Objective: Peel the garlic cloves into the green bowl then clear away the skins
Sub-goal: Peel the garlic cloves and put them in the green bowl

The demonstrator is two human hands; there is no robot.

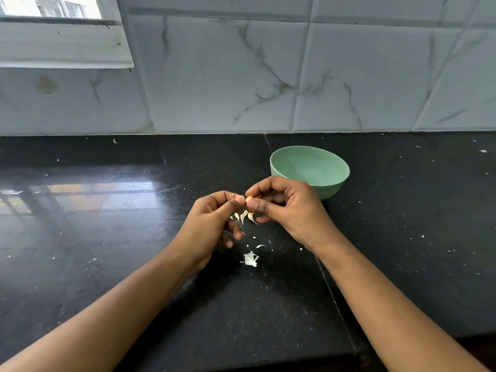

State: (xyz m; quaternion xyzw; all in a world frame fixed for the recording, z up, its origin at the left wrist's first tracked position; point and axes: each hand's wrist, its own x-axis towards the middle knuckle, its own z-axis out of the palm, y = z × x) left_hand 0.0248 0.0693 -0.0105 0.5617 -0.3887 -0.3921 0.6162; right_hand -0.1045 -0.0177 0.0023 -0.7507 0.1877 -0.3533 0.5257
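both hands pinch one garlic clove (249, 199), left hand (212, 224) and right hand (288, 210) fingertip to fingertip, green bowl (310, 167) just beyond the right hand.

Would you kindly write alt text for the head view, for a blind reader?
A left hand and right hand together pinch a garlic clove above a black counter. Below lie skin scraps, and a green bowl stands just behind.
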